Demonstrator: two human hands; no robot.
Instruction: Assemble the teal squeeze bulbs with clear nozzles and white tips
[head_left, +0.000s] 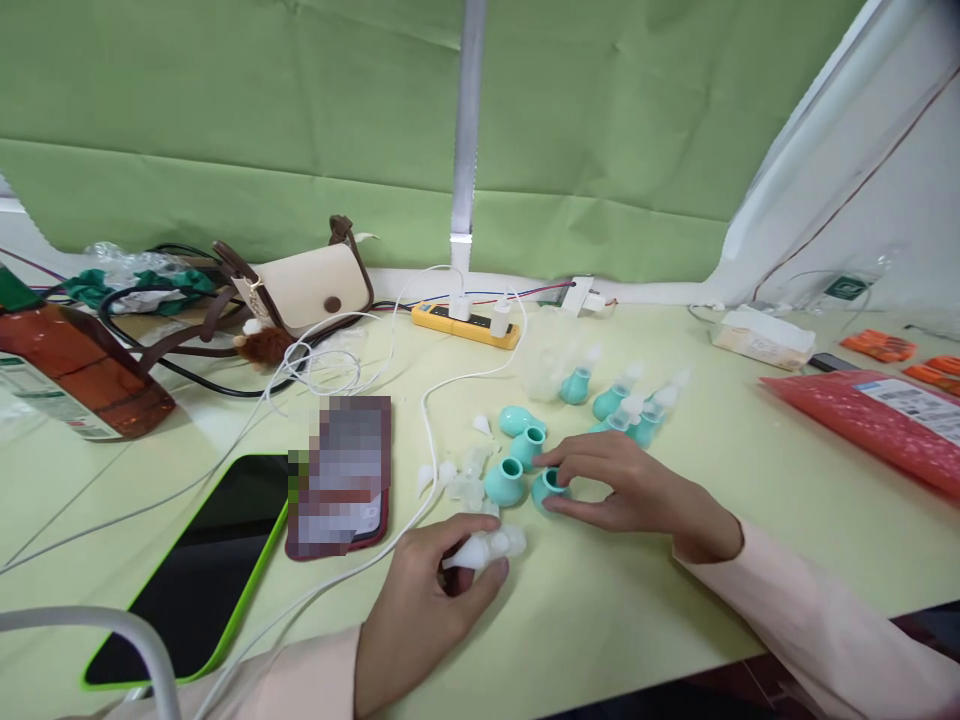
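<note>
My left hand [424,605] rests on the pale green table [675,590] with its fingers closed round a translucent white plastic tip [484,548]. My right hand [626,488] pinches a teal rubber bulb [549,487] between thumb and forefinger. Two more open teal bulbs [504,481] stand just left of it, and a third lies on its side behind them. Loose white tips [461,480] lie scattered to the left of the bulbs. Several assembled bulbs with white tips [634,410] lie behind my right hand.
A phone with a green case [199,570] and a red-cased phone [341,478] lie at left, crossed by white cables. Behind are a cream handbag [307,288], a yellow power strip [465,325], a bottle [71,375] and a clear bag [547,355]. Red packets [874,420] lie at right.
</note>
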